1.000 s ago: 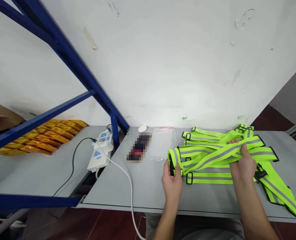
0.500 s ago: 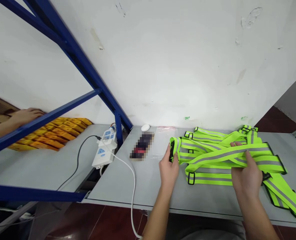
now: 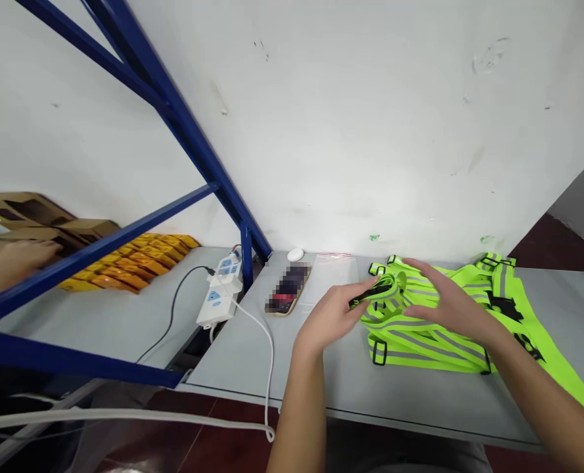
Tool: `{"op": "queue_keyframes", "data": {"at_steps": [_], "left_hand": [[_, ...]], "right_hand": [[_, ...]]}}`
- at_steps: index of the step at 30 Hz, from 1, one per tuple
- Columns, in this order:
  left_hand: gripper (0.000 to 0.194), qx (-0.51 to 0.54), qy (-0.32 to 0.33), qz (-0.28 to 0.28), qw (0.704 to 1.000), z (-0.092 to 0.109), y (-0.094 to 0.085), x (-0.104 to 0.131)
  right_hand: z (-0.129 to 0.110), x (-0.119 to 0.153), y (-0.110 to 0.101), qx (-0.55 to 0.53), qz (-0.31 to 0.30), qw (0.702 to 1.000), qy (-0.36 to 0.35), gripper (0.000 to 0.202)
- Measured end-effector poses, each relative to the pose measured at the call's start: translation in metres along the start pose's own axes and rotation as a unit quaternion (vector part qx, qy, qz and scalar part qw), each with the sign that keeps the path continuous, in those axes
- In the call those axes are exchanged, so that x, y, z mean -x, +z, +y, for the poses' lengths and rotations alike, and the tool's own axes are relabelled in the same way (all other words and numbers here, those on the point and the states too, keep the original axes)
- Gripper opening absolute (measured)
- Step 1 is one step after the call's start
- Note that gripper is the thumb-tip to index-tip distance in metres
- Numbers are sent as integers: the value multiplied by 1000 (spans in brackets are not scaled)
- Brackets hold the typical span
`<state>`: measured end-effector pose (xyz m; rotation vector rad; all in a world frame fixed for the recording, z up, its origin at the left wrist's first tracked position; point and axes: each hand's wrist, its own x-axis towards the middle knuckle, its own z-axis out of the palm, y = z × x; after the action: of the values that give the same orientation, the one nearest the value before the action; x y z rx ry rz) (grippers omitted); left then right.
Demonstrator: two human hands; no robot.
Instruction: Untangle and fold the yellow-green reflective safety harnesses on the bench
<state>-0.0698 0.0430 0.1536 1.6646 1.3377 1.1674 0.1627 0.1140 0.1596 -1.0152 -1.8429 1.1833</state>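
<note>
A neon-green reflective strap vest with grey stripes (image 3: pixel 434 345) lies in a loose heap on the grey table, its black buckles showing at several places. My left hand (image 3: pixel 332 314) is at the heap's left end, fingers closed on a folded roll of the reflective strap (image 3: pixel 394 286) with black trim. Just to the right, my right hand (image 3: pixel 452 310) hovers over the heap with thumb and fingers spread around the roll's right side, holding nothing. Wider green webbing (image 3: pixel 562 371) trails off to the right, partly behind my right forearm.
A phone (image 3: pixel 286 290), a round white disc (image 3: pixel 295 254) and a clear plastic bag (image 3: pixel 335 264) lie left of the heap. Beyond a blue metal frame (image 3: pixel 198 151) are a power strip (image 3: pixel 219 295), yellow packets (image 3: pixel 146 259), cardboard boxes (image 3: pixel 33 209) and another person's hand (image 3: pixel 25 255).
My right hand has let go of the straps and moved left and up, fingers now spread. My left hand has shifted right with the roll. The other person's hand has moved left to the boxes.
</note>
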Motion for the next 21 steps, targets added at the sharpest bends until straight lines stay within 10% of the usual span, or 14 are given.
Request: {"op": "queue_keyframes", "data": {"at_steps": [6, 11, 17, 21], "left_hand": [[40, 0, 58, 22, 998, 39, -18, -17], [61, 208, 27, 251, 945, 23, 11, -57], [51, 379, -123, 29, 917, 10, 58, -82], [53, 279, -57, 75, 956, 12, 72, -96]], "right_hand": [[-47, -57, 10, 51, -295, 950, -86, 34], [-48, -64, 2, -65, -217, 973, -44, 27], [-21, -68, -17, -132, -156, 978, -34, 30], [-4, -64, -37, -105, -85, 991, -20, 34]]}}
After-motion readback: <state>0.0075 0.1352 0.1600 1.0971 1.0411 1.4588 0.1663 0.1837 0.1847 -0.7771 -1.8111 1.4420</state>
